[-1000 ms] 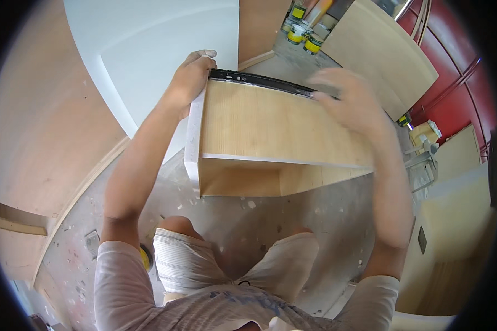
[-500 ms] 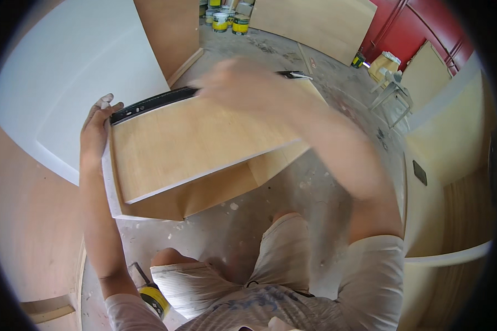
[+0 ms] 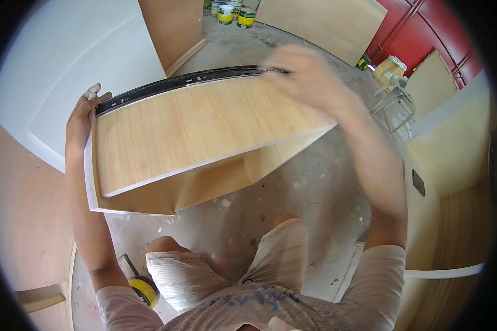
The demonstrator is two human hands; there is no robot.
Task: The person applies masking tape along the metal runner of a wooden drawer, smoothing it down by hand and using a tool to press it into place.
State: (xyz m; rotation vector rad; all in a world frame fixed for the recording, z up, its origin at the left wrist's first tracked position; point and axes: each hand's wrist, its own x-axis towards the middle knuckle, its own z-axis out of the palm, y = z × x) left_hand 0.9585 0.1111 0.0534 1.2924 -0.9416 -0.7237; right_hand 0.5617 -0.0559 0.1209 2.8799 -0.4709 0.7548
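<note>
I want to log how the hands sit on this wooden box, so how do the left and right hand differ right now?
The left hand is sharp in the picture and grips the left end of the box; the right hand is blurred, over the far right edge. The left hand sits at the end of the black rail; the right is at its other end. Both are bare.

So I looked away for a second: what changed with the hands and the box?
The right hand slid left along the black rail from the box's right end. The left hand still grips the left end; the box stays off the floor.
</note>
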